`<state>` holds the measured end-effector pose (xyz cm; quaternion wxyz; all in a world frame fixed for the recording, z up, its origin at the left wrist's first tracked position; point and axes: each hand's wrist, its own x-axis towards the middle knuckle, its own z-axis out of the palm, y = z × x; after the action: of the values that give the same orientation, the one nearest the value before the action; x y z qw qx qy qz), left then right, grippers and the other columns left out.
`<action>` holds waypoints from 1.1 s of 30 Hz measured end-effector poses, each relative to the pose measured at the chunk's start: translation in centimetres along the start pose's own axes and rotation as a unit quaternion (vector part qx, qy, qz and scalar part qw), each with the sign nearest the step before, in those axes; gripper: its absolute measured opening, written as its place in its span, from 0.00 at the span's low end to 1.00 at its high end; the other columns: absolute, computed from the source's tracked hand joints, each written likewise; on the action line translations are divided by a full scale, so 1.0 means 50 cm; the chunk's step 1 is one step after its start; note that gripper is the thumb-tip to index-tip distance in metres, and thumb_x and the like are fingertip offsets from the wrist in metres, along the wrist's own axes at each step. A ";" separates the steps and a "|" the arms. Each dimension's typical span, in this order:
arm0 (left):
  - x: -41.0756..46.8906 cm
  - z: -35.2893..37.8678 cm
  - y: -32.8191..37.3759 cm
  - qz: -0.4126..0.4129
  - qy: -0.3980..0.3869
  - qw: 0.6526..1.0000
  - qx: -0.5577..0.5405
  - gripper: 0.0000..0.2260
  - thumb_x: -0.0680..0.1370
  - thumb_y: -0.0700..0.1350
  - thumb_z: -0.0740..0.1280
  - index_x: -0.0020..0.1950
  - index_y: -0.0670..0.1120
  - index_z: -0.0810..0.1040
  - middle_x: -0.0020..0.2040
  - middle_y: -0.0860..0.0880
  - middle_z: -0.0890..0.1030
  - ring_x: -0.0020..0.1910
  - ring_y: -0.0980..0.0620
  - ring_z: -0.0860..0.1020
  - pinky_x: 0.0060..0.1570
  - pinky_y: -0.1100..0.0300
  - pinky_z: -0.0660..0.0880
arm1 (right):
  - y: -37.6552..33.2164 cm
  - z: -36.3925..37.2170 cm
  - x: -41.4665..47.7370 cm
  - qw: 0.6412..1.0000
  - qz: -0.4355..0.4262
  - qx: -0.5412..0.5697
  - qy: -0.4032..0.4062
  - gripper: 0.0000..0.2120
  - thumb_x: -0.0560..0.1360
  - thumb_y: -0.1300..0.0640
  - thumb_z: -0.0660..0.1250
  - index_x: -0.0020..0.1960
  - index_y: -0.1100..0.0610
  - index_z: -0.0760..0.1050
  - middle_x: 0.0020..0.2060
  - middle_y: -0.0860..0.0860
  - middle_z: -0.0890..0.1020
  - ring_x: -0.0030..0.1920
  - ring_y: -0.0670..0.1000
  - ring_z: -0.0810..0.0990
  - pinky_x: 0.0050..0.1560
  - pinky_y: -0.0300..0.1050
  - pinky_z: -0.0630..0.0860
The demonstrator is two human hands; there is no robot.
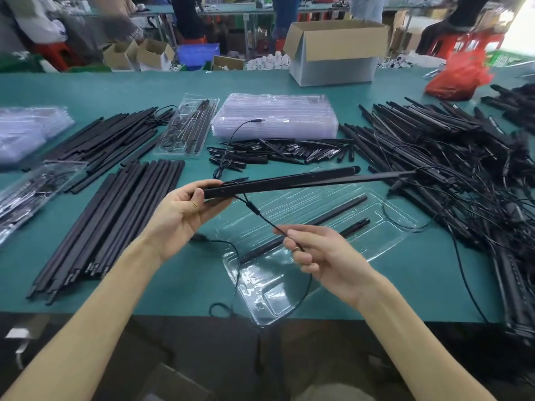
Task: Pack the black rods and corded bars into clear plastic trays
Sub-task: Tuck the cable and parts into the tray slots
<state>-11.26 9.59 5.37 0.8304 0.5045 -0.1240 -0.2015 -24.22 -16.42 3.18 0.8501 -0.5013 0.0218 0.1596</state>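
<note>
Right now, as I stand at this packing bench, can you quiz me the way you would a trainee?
1. True or false: the left hand grips one end of the corded bar.
2. What does the right hand pinch? A) a loose rod B) the cord C) a tray edge
3. How many black rods can be seen lying in the clear tray in front of the person?

Key: 1 true. 2 B. 3 two.
</note>
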 end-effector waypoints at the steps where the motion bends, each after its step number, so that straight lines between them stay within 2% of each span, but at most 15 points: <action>1: 0.000 0.002 -0.004 0.002 0.008 1.000 0.003 0.16 0.80 0.39 0.61 0.65 0.32 0.73 0.63 0.35 0.80 0.62 0.37 0.80 0.59 0.56 0.79 | 0.012 0.008 0.007 1.000 -0.001 -0.002 0.027 0.16 0.78 0.60 0.69 0.65 0.65 0.77 0.38 0.51 0.77 0.29 0.44 0.70 0.24 0.33 0.67; 5: -0.003 0.010 -0.018 0.016 0.025 1.000 0.006 0.16 0.82 0.37 0.60 0.67 0.30 0.71 0.63 0.34 0.80 0.62 0.36 0.80 0.58 0.55 0.79 | 0.065 0.051 0.039 0.985 -0.033 0.069 0.152 0.11 0.80 0.66 0.61 0.60 0.66 0.74 0.31 0.50 0.71 0.25 0.45 0.63 0.19 0.35 0.59; 9: 0.002 0.021 -0.019 0.017 0.032 0.999 0.004 0.15 0.84 0.36 0.57 0.68 0.30 0.69 0.63 0.33 0.79 0.63 0.36 0.79 0.59 0.55 0.79 | 0.082 0.099 0.077 0.959 -0.099 0.141 0.223 0.08 0.78 0.67 0.59 0.54 0.62 0.74 0.30 0.50 0.69 0.24 0.45 0.61 0.18 0.37 0.58; 12: 0.008 0.036 -0.018 0.022 0.047 0.999 0.001 0.15 0.83 0.34 0.57 0.68 0.29 0.69 0.62 0.33 0.80 0.61 0.37 0.80 0.58 0.56 0.79 | 0.077 0.144 0.116 0.946 -0.098 0.168 0.260 0.09 0.78 0.68 0.58 0.54 0.60 0.73 0.30 0.49 0.70 0.24 0.46 0.62 0.19 0.37 0.58; 15: 0.010 0.051 -0.023 0.030 0.073 0.997 -0.002 0.14 0.83 0.32 0.56 0.68 0.30 0.69 0.61 0.33 0.80 0.59 0.40 0.82 0.58 0.57 0.79 | 0.058 0.179 0.135 0.948 -0.097 0.204 0.226 0.09 0.80 0.67 0.58 0.55 0.61 0.75 0.30 0.49 0.73 0.25 0.46 0.67 0.21 0.37 0.61; 19: 0.004 0.063 -0.059 0.029 0.113 0.993 -0.015 0.15 0.85 0.35 0.55 0.68 0.29 0.69 0.63 0.32 0.78 0.59 0.41 0.82 0.59 0.56 0.79 | 0.034 0.193 0.113 0.951 -0.107 0.258 0.133 0.07 0.82 0.64 0.59 0.55 0.62 0.75 0.34 0.51 0.78 0.30 0.47 0.77 0.29 0.37 0.75; 21: -0.003 0.067 -0.082 0.010 0.129 0.992 0.015 0.13 0.85 0.38 0.56 0.66 0.33 0.72 0.58 0.36 0.83 0.54 0.43 0.83 0.52 0.58 0.81 | 0.030 0.200 0.085 0.961 -0.087 0.247 0.082 0.07 0.83 0.64 0.59 0.56 0.64 0.74 0.37 0.54 0.81 0.36 0.50 0.82 0.37 0.41 0.80; 24: -0.009 0.059 -0.104 -0.010 0.160 0.978 0.136 0.10 0.85 0.39 0.59 0.62 0.40 0.78 0.49 0.43 0.86 0.46 0.48 0.85 0.42 0.62 0.81 | 0.029 0.206 0.033 0.987 -0.029 0.158 0.010 0.09 0.82 0.65 0.59 0.59 0.66 0.75 0.45 0.59 0.85 0.47 0.57 0.86 0.48 0.49 0.82; 25: -0.009 0.053 -0.106 -0.007 0.154 0.975 0.161 0.10 0.85 0.38 0.59 0.62 0.41 0.78 0.49 0.44 0.86 0.47 0.49 0.85 0.44 0.61 0.81 | 0.025 0.204 0.014 0.993 -0.011 0.115 -0.005 0.09 0.82 0.65 0.60 0.59 0.65 0.75 0.46 0.59 0.85 0.48 0.58 0.86 0.49 0.50 0.82; 28: -0.008 0.029 -0.101 0.008 0.104 0.978 0.183 0.10 0.84 0.35 0.59 0.61 0.41 0.78 0.52 0.45 0.85 0.56 0.46 0.84 0.57 0.57 0.80 | 0.008 0.180 -0.043 0.999 0.025 0.041 -0.025 0.13 0.82 0.65 0.60 0.65 0.67 0.71 0.47 0.60 0.85 0.45 0.57 0.86 0.48 0.48 0.81; 30: -0.010 0.014 -0.093 0.014 0.088 0.977 0.196 0.11 0.84 0.35 0.59 0.60 0.40 0.79 0.55 0.44 0.84 0.60 0.46 0.82 0.62 0.56 0.77 | -0.002 0.152 -0.079 0.999 0.027 0.040 -0.019 0.15 0.82 0.65 0.61 0.67 0.69 0.70 0.45 0.59 0.84 0.42 0.53 0.84 0.47 0.45 0.80; 33: -0.018 0.002 -0.085 0.005 0.058 0.978 0.200 0.10 0.83 0.36 0.61 0.62 0.41 0.79 0.57 0.42 0.84 0.62 0.45 0.81 0.65 0.58 0.75 | -0.015 0.090 -0.124 0.998 0.018 0.057 0.019 0.15 0.79 0.66 0.64 0.65 0.68 0.77 0.44 0.55 0.81 0.38 0.47 0.80 0.42 0.38 0.78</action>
<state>-12.99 8.18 1.64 0.7194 0.6707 -0.1155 -0.1389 -30.44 -14.41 7.28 0.8736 -0.4548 0.0561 0.1640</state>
